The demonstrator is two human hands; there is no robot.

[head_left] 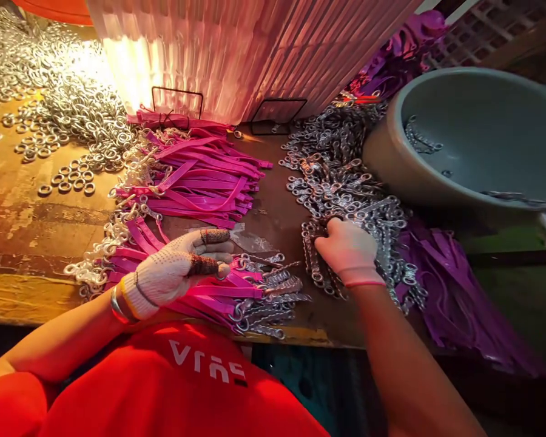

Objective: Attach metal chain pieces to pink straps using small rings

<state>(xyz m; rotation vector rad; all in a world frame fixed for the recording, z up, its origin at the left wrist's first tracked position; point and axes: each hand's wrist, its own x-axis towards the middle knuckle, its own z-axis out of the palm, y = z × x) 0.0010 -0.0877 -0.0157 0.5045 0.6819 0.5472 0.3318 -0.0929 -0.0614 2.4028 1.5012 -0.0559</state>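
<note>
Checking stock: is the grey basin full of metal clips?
No, the grey basin holds only a few metal clips; most of its floor shows.

A worn wooden workbench [22, 224] under warm light — behind it a ribbed, glowing pinkish panel [236, 48] and wooden lattice [491, 24].

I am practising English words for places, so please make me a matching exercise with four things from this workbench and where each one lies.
Things:
1. loose metal rings
2. pink straps
3. grey basin
4. short chains with clips

Places:
a. far right, beside the chain heap
b. far left of the bench
c. under the right hand
d. middle, just beyond the left hand

Pairs: 1-b, 2-d, 3-a, 4-c
</note>
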